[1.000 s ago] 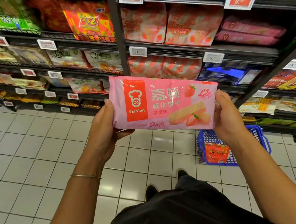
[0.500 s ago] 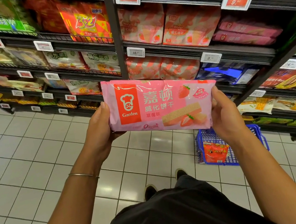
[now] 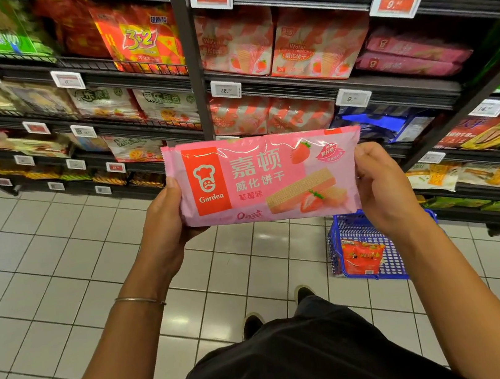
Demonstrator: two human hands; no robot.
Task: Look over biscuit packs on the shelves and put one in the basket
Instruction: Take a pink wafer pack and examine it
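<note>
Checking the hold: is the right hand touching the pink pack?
Touching. The head view shows the right hand wrapping its fingers around the pink pack at its right end.

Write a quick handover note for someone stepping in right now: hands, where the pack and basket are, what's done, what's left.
Left hand: gripping the left end of the pink Garden wafer pack.
Right hand: gripping its right end; the pack is held flat, label up, in front of the shelves.
Blue basket: on the tiled floor, below the right hand, with a red packet already inside.
Done: a pack is picked and under inspection.
Left: decide on it, then lower it into the basket.
</note>
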